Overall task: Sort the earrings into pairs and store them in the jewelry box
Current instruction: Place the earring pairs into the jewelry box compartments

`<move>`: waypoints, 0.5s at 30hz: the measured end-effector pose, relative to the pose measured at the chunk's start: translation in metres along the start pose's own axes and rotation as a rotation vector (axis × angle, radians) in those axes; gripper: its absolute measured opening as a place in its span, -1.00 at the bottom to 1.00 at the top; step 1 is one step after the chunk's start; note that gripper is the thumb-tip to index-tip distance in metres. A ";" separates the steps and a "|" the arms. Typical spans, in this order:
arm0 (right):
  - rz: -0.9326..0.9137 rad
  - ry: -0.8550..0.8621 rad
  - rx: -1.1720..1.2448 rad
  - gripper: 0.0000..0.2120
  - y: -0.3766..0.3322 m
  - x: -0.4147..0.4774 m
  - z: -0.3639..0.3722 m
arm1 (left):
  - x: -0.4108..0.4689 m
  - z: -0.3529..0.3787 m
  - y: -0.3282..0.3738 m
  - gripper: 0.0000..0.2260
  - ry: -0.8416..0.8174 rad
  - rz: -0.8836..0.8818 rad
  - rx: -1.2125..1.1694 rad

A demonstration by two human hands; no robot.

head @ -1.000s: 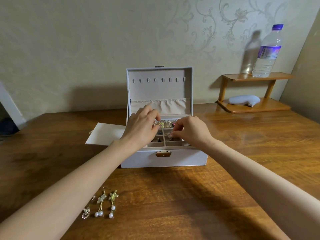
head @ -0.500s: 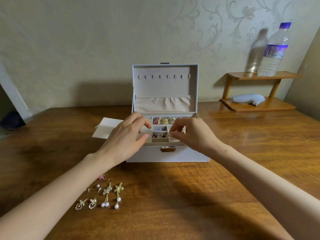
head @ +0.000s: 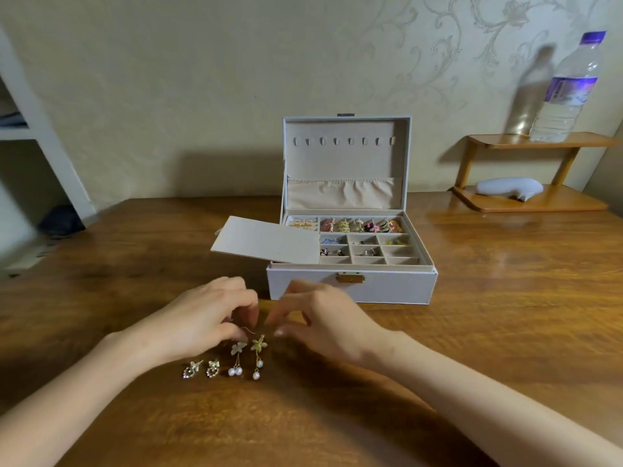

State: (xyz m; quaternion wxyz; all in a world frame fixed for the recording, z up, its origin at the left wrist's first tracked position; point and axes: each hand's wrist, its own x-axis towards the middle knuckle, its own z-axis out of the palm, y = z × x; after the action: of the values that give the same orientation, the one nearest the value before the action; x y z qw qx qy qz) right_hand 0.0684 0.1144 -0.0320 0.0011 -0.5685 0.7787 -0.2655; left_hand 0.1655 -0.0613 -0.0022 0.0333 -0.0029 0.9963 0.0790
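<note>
Wooden table (head: 303,419) holds four loose earrings nearest: two small studs (head: 202,369) beside two flower-and-pearl drops (head: 247,358). Just beyond them, the left hand (head: 209,318) and right hand (head: 325,320) curl their fingertips at the drops' hooks; whether either pinches one I cannot tell. Farther back stands the jewelry box (head: 350,288), lid up and compartments partly filled.

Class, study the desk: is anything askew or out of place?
Yes. The beige flat panel lies crooked over the left part of the open jewelry box, overhanging its left edge and hiding compartments there.
</note>
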 end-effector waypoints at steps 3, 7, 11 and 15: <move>-0.015 -0.088 0.025 -0.80 -0.004 0.005 0.008 | 0.001 0.002 -0.001 -0.87 0.107 -0.030 0.046; -0.001 -0.141 0.032 -0.79 -0.005 0.010 0.012 | 0.005 0.009 -0.002 -0.92 0.154 -0.073 0.096; 0.006 -0.147 0.035 -0.82 -0.004 0.011 0.011 | 0.007 0.016 -0.002 -0.91 0.136 -0.081 0.096; -0.001 -0.133 0.031 -0.87 -0.004 0.012 0.011 | 0.009 0.020 -0.003 -0.89 0.148 -0.073 0.088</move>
State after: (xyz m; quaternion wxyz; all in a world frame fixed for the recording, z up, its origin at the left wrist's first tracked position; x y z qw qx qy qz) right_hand 0.0713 0.0984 -0.0367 0.0615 -0.5851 0.7724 -0.2394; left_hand 0.1583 -0.0611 -0.0230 -0.0375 -0.0437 0.9978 0.0333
